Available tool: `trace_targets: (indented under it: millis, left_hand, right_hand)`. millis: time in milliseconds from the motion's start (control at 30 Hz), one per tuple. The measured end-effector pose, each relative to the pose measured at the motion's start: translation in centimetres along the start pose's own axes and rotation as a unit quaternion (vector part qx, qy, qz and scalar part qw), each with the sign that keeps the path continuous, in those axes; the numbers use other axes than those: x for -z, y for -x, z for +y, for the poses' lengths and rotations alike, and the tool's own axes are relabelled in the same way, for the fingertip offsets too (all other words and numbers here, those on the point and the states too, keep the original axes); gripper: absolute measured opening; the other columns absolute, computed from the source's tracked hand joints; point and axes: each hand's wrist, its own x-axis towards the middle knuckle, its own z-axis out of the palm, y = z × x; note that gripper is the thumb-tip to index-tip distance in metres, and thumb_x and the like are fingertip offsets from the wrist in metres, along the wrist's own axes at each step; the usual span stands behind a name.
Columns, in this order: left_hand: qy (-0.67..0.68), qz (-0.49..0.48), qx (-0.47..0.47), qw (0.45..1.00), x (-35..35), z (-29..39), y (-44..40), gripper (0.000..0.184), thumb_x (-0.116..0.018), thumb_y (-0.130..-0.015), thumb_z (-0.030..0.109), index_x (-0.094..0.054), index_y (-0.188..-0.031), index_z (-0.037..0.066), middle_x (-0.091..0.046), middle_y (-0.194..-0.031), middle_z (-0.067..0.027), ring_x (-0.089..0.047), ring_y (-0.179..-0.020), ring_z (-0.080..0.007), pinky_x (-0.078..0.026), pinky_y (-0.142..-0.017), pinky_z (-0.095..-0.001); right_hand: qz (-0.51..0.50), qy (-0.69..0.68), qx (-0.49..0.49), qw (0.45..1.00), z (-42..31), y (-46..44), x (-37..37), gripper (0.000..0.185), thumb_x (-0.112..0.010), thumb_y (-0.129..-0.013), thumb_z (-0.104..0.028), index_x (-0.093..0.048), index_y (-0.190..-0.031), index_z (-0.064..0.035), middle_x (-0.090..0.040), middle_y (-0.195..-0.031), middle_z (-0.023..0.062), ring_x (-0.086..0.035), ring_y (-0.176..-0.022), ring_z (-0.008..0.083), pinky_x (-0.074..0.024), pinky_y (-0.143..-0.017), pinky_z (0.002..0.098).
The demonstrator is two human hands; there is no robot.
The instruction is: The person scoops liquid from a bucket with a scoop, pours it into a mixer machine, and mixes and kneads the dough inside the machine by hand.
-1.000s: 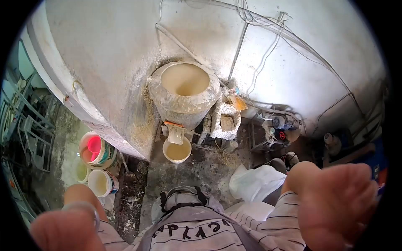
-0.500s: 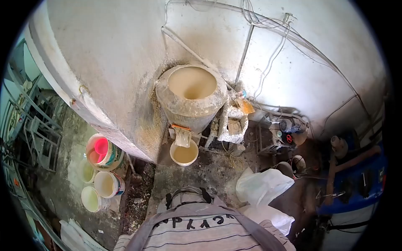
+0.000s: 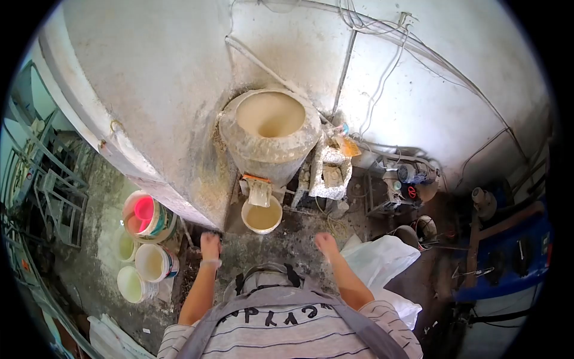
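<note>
My left hand hangs low in front of me, its fingers curled; what it holds, if anything, is too small to tell. On the other side, my right hand is also curled, near a white plastic bag. Between and beyond both hands, a white bucket of cream-coloured liquid stands under the spout of a crusted round vat. The vat holds swirling cream liquid with a dip at its centre. Neither hand touches the bucket or vat.
Several buckets stand at the left, one with a pink scoop in it. Right of the vat is a crusted white box-like part. A motor, a blue object and wall cables are further right.
Both hands were raised large and open at the frame's lower corners, then went out of view. Now they are back, lower and closer together, with fingers curled.
</note>
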Motion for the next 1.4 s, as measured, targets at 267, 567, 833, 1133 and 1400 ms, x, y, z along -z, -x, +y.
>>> trace_targets:
  millis: [267, 567, 833, 1133, 1400]
  left_hand:
    - [0.229, -0.312, -0.238, 0.891, -12.4, 20.7, 8.6, 0.024, -0.050, -0.085, 0.008, -0.039, -0.106, 0.005, -0.047, -0.070, -0.0023, -0.046, -0.068, -0.0132, -0.040, -0.066, -0.0290]
    - [0.170, -0.321, -0.368, 0.856, -12.3, 23.9, 12.4, 0.029, -0.049, -0.087, 0.018, -0.035, -0.108, 0.003, -0.054, -0.070, -0.0083, -0.052, -0.065, -0.0201, -0.042, -0.065, -0.0307]
    - [0.063, -0.357, -0.331, 0.871, -13.4, 22.8, 13.8, 0.033, -0.043, -0.090, 0.023, -0.033, -0.114, 0.002, -0.055, -0.076, -0.0085, -0.049, -0.067, -0.0130, -0.038, -0.060, -0.0235]
    - [-0.098, -0.378, -0.365, 0.845, -13.1, 18.5, 14.7, 0.035, -0.043, -0.090, 0.017, -0.032, -0.117, -0.001, -0.046, -0.085, -0.0047, -0.046, -0.073, -0.0093, -0.038, -0.067, -0.0210]
    - [0.015, -0.358, -0.276, 0.892, -13.3, 17.5, 14.7, 0.037, -0.043, -0.089, 0.015, -0.028, -0.120, 0.001, -0.046, -0.107, -0.0130, -0.049, -0.094, -0.0160, -0.041, -0.079, -0.0271]
  right_hand:
    - [-0.120, -0.010, 0.172, 0.978, -21.1, 2.7, -8.3, 0.019, -0.049, -0.087, -0.013, -0.051, -0.102, -0.0004, -0.057, -0.090, 0.0030, -0.053, -0.081, 0.0089, -0.0420, -0.070, 0.0213]
    - [-0.156, 0.018, 0.170, 0.973, -22.9, 6.5, -8.8, 0.017, -0.050, -0.086, -0.010, -0.052, -0.100, -0.0005, -0.056, -0.091, 0.0026, -0.052, -0.083, 0.0083, -0.0419, -0.075, 0.0225]
    - [-0.088, -0.043, 0.347, 0.933, -33.2, 11.2, -9.1, 0.026, -0.043, -0.089, -0.014, -0.049, -0.109, 0.0006, -0.058, -0.093, 0.0102, -0.056, -0.087, 0.0180, -0.0425, -0.079, 0.0276]
    - [-0.115, -0.186, 0.300, 0.929, -29.4, 11.7, -11.5, 0.029, -0.041, -0.089, -0.010, -0.045, -0.114, 0.0017, -0.058, -0.096, 0.0071, -0.054, -0.086, 0.0118, -0.0425, -0.077, 0.0253]
    - [-0.023, -0.106, 0.326, 0.939, -30.7, 11.1, -10.9, 0.015, -0.058, -0.079, -0.004, -0.061, -0.093, 0.0014, -0.063, -0.086, 0.0077, -0.058, -0.074, 0.0107, -0.0468, -0.066, 0.0229]
